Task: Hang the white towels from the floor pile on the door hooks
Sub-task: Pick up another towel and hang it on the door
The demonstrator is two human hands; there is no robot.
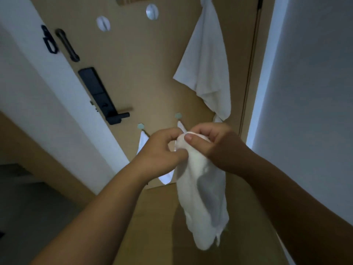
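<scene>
White towel [202, 197] hangs between both hands, its top corner pinched by left hand [160, 150] and right hand [215, 144], near the wooden door [143, 73]. Far right, a second towel [205, 64] hangs from an upper hook.

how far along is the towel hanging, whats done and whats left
Done: one white towel hangs from a top hook, and towels hang from the two lower teal hooks, partly hidden by the hands. In hand: the left hand and right hand together pinch another towel at its top. Left: two round white hooks are bare. The floor pile is out of view.
</scene>
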